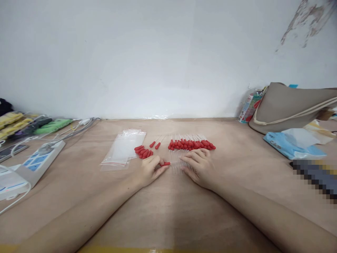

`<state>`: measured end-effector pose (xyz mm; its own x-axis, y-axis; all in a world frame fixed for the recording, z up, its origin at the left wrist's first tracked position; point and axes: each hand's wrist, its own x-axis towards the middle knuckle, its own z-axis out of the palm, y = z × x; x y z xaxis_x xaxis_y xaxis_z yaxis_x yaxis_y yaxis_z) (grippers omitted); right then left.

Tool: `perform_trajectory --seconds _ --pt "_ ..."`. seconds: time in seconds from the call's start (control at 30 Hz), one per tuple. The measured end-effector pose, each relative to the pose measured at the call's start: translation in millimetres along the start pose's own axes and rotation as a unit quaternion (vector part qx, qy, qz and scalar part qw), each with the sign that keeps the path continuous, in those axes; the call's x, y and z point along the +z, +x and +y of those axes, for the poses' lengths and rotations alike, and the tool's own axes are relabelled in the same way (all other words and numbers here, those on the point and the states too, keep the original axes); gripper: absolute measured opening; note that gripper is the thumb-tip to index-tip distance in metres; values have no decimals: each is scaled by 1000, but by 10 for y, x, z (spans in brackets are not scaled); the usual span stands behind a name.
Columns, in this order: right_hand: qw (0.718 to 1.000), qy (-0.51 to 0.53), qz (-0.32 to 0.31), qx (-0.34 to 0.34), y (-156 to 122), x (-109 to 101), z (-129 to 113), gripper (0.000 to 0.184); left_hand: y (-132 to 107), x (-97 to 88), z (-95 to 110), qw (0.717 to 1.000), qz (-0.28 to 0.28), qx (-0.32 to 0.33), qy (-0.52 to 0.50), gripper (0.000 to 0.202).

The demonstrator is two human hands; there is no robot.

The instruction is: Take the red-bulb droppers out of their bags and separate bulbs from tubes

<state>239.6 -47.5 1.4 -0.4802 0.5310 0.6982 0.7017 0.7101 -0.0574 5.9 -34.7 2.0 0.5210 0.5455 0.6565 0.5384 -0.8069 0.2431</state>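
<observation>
My left hand [153, 170] is closed, pinching a red rubber dropper bulb [165, 164] between thumb and fingers. A thin clear glass tube [174, 162] runs from the bulb's mouth toward my right hand [198, 166], whose thumb and fingers close around its other end. Below and around it lie several loose clear glass tubes [174, 170], partly hidden by my right hand. Just beyond is a row of droppers with red bulbs [191, 144], tubes pointing to the wall. Two more droppers [157, 145] lie left of the row. Loose red bulbs [143, 152] are piled beside my left hand.
Clear zip bags [122, 147] lie left of the bulbs. A power strip [39, 165] with cables and bagged coloured items [52, 126] are at far left. At right are a bottle [250, 107], a grey bag [292, 105], a blue tissue pack [292, 144] and a pixelated dark object [316, 177].
</observation>
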Motion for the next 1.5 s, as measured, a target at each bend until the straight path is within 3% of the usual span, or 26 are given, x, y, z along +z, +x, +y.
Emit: perform_trajectory --seconds 0.23,0.33,0.47,0.6,0.97,1.07,1.23,1.3,1.4,1.5 --pt "1000 -8 -6 -22 29 39 -5 19 0 27 88 999 18 47 9 9" --pt "999 7 -10 -36 24 48 -22 18 31 40 144 998 -25 48 13 20" --pt "997 31 -12 -75 9 60 -40 19 84 51 196 992 -103 52 49 17" --pt "994 36 1 -105 -4 51 -35 18 123 10 236 978 -172 55 107 27" --pt "987 28 -2 -158 -63 -18 -47 17 80 -115 278 968 -224 55 102 29" --pt "993 39 25 -111 -104 -79 75 16 8 -211 196 972 -213 15 100 30" --pt "996 35 62 44 -101 -130 235 19 55 -464 12 977 -140 -158 39 35" --pt "996 13 52 74 -94 -108 235 21 145 -558 -92 974 -113 -193 23 35" --pt "993 -25 37 109 -101 -74 223 22 257 -647 -315 965 -75 -239 83 32" --pt "990 -61 28 125 -115 -62 229 18 290 -657 -549 956 -72 -262 112 35"
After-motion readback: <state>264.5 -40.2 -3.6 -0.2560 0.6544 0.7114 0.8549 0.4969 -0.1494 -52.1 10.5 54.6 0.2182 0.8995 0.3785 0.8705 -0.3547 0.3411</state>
